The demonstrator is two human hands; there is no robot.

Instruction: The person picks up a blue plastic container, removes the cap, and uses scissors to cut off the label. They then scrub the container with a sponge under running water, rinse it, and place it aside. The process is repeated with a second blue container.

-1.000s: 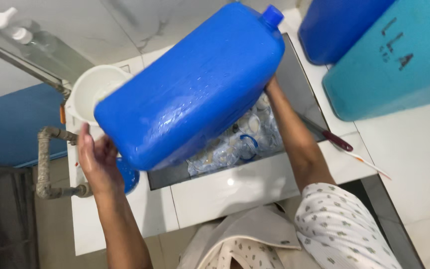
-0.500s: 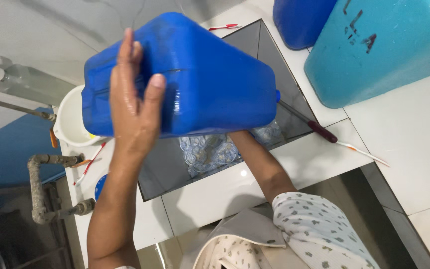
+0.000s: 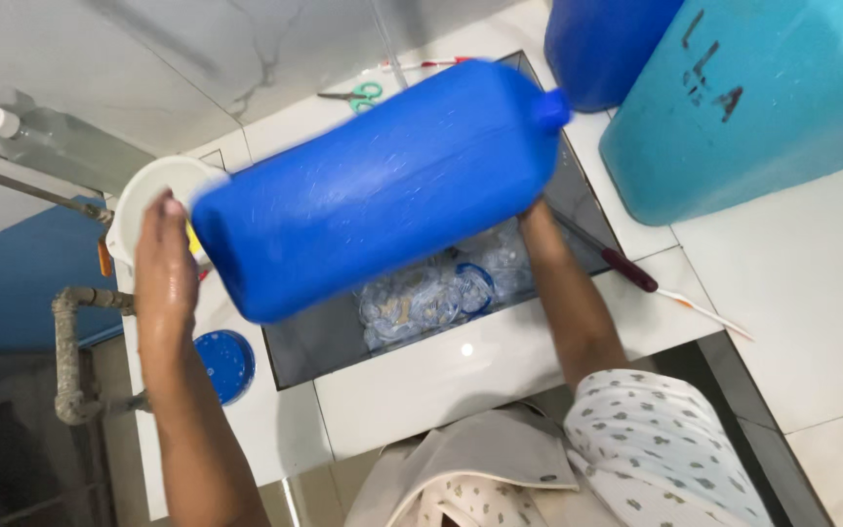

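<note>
The blue jug (image 3: 373,185) is held lengthwise over the sink (image 3: 578,210), capped neck pointing toward the far right. Half a second ago it was turned end-on, with the left hand laid open across its near face; now that hand has slid to the jug's base end, and a long flat side is shown to the camera. A second ago the jug lay much as it does now — so it is being swung back and forth, which is judged to be a shaking or rinsing of it (the slight blur on its edges fits that).

The left hand (image 3: 163,268) is pressed flat against the base end, fingers extended and wet-looking. The right hand (image 3: 537,217) is under the neck end, mostly hidden by the jug; only the wrist and a little of the hand show, so its grip cannot be told, though the jug is evidently borne by it.

Counted:
- one jug in the hands;
- two big containers at the far right — a dark blue drum (image 3: 607,44) and a teal tub (image 3: 763,107);
- one white bucket (image 3: 143,195) behind the left hand;
- one blue lid (image 3: 224,363) on the counter;
- one pair of scissors (image 3: 355,96);
- one red-handled tool (image 3: 628,268) by the sink;
- a heap of clear petri dishes (image 3: 436,293) in the sink, too tangled to count.
</note>
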